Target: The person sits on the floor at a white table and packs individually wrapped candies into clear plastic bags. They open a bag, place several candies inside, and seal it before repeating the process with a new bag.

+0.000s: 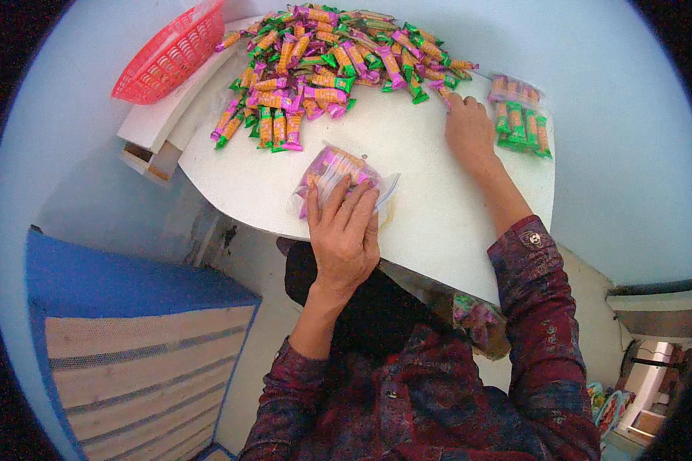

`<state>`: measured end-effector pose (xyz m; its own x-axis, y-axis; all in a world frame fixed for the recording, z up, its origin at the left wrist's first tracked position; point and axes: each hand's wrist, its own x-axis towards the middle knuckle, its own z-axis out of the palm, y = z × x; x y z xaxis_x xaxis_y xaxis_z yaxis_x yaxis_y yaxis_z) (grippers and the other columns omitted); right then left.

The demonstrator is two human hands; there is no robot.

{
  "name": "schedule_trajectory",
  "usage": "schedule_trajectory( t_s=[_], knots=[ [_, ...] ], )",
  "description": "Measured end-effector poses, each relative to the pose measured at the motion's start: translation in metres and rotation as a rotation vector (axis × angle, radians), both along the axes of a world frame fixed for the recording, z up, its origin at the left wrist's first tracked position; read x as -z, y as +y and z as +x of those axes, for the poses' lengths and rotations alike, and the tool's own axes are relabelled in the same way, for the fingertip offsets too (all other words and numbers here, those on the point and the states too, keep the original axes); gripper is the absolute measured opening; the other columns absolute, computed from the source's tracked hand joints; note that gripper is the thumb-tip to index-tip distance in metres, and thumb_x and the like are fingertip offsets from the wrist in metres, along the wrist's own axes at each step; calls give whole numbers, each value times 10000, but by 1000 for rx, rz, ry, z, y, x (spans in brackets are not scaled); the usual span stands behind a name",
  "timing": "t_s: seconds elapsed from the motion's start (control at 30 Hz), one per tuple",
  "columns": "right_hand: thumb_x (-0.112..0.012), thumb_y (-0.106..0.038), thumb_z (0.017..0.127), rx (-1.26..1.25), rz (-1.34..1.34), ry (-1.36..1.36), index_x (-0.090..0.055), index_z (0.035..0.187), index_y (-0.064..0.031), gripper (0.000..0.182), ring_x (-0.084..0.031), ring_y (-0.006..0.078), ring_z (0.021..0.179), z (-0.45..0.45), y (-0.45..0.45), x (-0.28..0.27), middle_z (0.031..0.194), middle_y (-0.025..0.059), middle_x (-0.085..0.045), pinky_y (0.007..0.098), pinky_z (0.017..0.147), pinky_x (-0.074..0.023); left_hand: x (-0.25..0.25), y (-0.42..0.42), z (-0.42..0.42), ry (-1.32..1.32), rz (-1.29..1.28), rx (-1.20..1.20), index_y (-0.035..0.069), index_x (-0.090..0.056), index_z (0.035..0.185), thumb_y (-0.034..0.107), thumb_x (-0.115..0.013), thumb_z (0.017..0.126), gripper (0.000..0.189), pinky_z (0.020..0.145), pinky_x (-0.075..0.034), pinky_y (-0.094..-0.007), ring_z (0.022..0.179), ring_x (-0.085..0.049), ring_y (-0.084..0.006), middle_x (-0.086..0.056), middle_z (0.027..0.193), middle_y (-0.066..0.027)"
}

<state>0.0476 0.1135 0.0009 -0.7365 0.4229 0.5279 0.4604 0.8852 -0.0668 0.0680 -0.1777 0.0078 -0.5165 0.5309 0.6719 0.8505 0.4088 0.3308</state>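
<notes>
My left hand point(346, 236) lies over a clear plastic zip bag point(387, 193) near the table's front edge and holds it down. Purple and orange wrapped snack bars point(326, 158) show through the plastic; my fingers cover part of them. At the right, my right hand point(471, 132) has its fingers curled at a purple-wrapped snack bar point(442, 91) by the edge of the pile. Whether the fingertips grip that bar is hidden. A large heap of snack bars point(323, 63) in purple-orange and green-orange wrappers spreads over the back of the table.
The white table point(427, 230) has a curved front edge. Two filled clear packs, one purple-orange point(513, 91) and one green-orange point(522, 128), lie at its right. A red plastic basket point(173, 55) leans at the back left against the wall. A blue-framed rack point(144, 282) stands lower left.
</notes>
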Motion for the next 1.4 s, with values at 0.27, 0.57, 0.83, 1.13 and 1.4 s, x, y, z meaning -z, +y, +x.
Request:
schedule_trajectory(
  t_s=[0.27,0.57,0.83,1.13,1.4],
  knots=[
    [-495,-147,957,-239,-505,145,-646,1070,31,259,-655,288,630,38,-24,-38,759,172,-677,414,568,-525,-17,13,6,-38,20,-94,21,-603,1189,38,-638,742,449,1125,-249,-565,1296,-456,-401,-565,1312,-171],
    [-472,-122,1001,-368,-1636,193,-630,1146,73,290,-519,80,465,132,-74,-80,729,78,-648,228,390,-398,-10,30,-6,-98,172,-89,6,-679,1056,38,-644,787,273,1038,-372,-541,1181,-548,-422,-672,1135,-172],
    [-475,-79,992,-381,-1668,73,-586,1197,45,264,-530,90,438,144,-111,-80,715,85,-644,221,384,-411,-19,28,-4,-197,253,-60,-12,-695,1058,42,-642,820,250,1018,-412,-490,1158,-564,-423,-685,1108,-186],
    [-459,-56,963,-280,-1713,243,-427,1382,12,426,-590,153,455,152,-141,-74,729,148,-661,268,377,-471,-30,18,19,-119,244,21,10,-692,1117,50,-632,845,282,1092,-336,-516,1212,-537,-413,-670,1163,-170],
    [-445,-32,957,-297,-1998,466,-418,1435,-13,479,-602,182,472,164,-183,-65,735,139,-648,292,407,-503,-21,10,30,-130,307,46,13,-677,1183,51,-638,850,337,1096,-330,-521,1255,-511,-410,-653,1212,-174]
  ],
)
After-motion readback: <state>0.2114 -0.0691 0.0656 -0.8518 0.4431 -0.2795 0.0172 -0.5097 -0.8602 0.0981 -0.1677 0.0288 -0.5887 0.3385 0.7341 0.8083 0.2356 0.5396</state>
